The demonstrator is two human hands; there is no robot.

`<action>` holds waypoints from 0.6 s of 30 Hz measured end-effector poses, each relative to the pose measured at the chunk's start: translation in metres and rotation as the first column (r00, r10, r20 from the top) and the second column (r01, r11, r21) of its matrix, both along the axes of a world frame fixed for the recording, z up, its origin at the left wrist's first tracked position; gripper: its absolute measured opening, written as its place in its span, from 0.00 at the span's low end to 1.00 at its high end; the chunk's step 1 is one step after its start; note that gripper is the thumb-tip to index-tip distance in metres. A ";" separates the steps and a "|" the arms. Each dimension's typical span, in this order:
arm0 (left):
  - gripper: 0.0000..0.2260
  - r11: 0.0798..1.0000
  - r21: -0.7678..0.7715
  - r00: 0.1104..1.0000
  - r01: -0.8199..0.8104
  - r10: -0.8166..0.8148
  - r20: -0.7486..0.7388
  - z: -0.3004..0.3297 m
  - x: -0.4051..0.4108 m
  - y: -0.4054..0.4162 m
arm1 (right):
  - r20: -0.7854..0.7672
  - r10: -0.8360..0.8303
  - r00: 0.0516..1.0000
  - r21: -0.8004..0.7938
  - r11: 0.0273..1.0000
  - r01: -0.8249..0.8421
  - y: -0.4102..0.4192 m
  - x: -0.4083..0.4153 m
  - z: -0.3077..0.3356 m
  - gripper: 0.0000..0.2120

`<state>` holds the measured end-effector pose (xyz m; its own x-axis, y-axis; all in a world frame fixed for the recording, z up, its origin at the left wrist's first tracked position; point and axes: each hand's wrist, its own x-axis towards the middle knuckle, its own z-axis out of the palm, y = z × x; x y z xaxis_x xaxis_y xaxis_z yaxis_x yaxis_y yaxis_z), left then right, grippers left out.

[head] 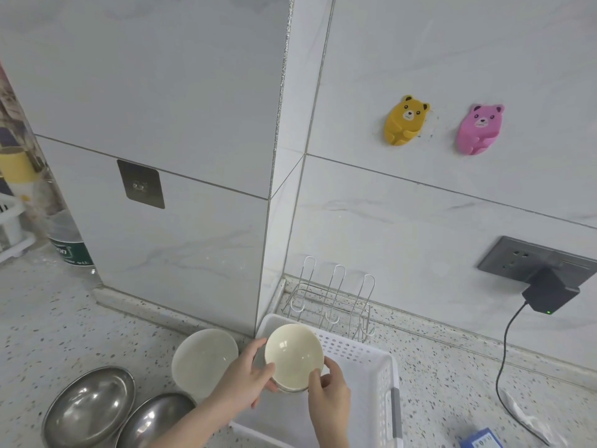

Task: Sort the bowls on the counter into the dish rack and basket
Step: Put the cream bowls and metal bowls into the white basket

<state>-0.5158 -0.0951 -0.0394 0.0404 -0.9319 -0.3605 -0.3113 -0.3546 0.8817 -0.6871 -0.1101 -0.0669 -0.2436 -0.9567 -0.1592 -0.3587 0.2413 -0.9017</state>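
Observation:
A small cream bowl is held tilted above the white perforated basket. My left hand grips its left rim with thumb over the edge, and my right hand pinches its lower right rim. A larger white bowl stands on the counter left of the basket. Two steel bowls sit at the lower left. A wire dish rack stands behind the basket against the wall and holds nothing.
A tiled pillar juts out left of the rack. A black adapter hangs from a wall socket, its cable trailing down the counter at right. A blue box lies at the bottom right; a bottle stands far left.

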 end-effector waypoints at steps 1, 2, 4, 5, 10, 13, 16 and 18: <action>0.21 1.000 0.001 1.000 -0.005 0.005 0.009 0.000 -0.001 0.000 | -0.002 0.005 1.000 0.000 1.000 -0.005 0.000 0.000 0.000 0.12; 0.22 1.000 0.003 1.000 -0.012 0.012 0.013 0.000 -0.001 0.000 | 0.001 0.006 1.000 -0.001 1.000 -0.006 0.000 0.001 0.000 0.12; 0.22 1.000 0.002 1.000 -0.025 0.025 0.019 -0.001 -0.002 0.000 | 0.019 0.003 1.000 -0.003 1.000 -0.003 0.000 0.002 0.000 0.12; 0.22 1.000 0.000 0.999 -0.031 0.031 0.023 -0.001 -0.002 -0.001 | 0.028 0.001 1.000 -0.004 1.000 -0.001 0.000 0.002 0.000 0.12; 0.23 0.999 -0.009 0.999 -0.045 0.045 0.021 -0.001 -0.001 -0.001 | 0.060 0.004 0.998 0.011 1.000 -0.004 0.000 0.003 0.000 0.12; 0.28 0.999 -0.012 0.999 -0.042 0.042 0.016 0.000 -0.001 0.001 | 0.074 -0.026 0.997 0.059 0.998 0.021 0.001 0.002 0.002 0.10; 0.27 0.998 -0.018 0.998 -0.059 0.059 0.005 -0.001 -0.002 0.001 | 0.100 0.011 0.995 0.112 0.993 -0.022 0.001 0.001 0.003 0.11; 0.27 0.998 -0.017 0.998 -0.063 0.063 0.008 -0.002 -0.001 0.000 | 0.142 0.041 0.989 0.126 0.990 -0.059 0.002 0.002 0.006 0.11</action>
<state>-0.5172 -0.0950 -0.0412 0.1022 -0.9333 -0.3443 -0.2966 -0.3590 0.8850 -0.6855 -0.1084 -0.0612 -0.1627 -0.9363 -0.3113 -0.2464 0.3441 -0.9060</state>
